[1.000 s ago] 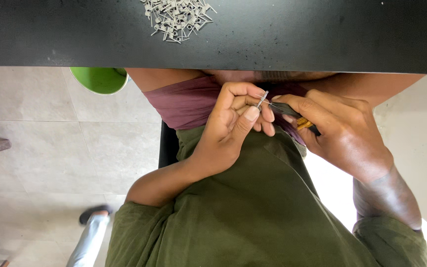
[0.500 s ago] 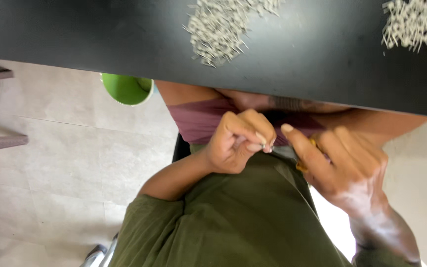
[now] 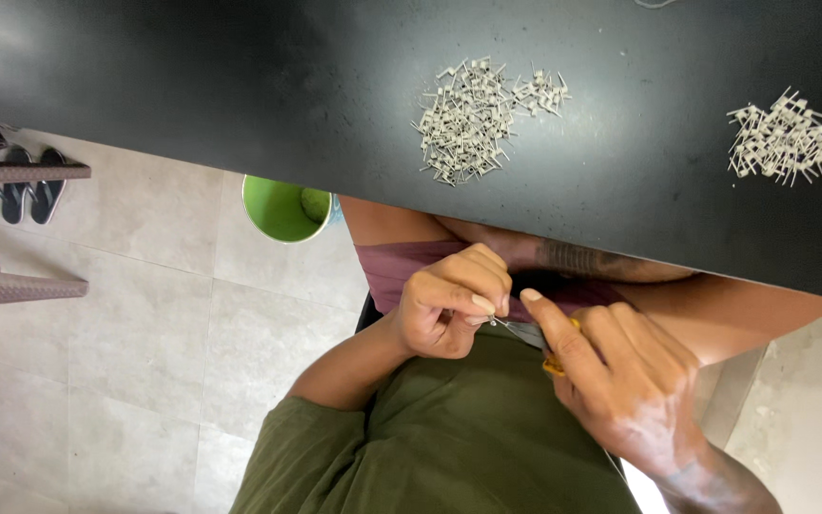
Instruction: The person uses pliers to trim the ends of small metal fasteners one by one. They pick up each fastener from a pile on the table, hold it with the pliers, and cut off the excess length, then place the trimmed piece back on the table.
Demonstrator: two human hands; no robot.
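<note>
My left hand [image 3: 449, 309] is curled below the black table's [image 3: 240, 86] edge, over my lap, pinching a small thin metal piece [image 3: 499, 324] between thumb and fingertips. My right hand [image 3: 620, 390] sits just right of it, forefinger stretched toward the piece, closed around a tool of which only a yellow handle part [image 3: 554, 363] shows. The tool's tip is hidden by the fingers. On the table lie two heaps of small grey metal pieces, one in the middle [image 3: 473, 119] and one at the right [image 3: 787, 143].
A green bucket [image 3: 283, 209] stands on the tiled floor under the table edge, left of my knees. A pair of dark sandals [image 3: 30, 186] and brown wooden furniture parts [image 3: 11, 286] lie at the far left.
The view has tilted so more of the table and both heaps show. My hands sit lower in the picture, and my right forefinger has come up against the piece held in my left.
</note>
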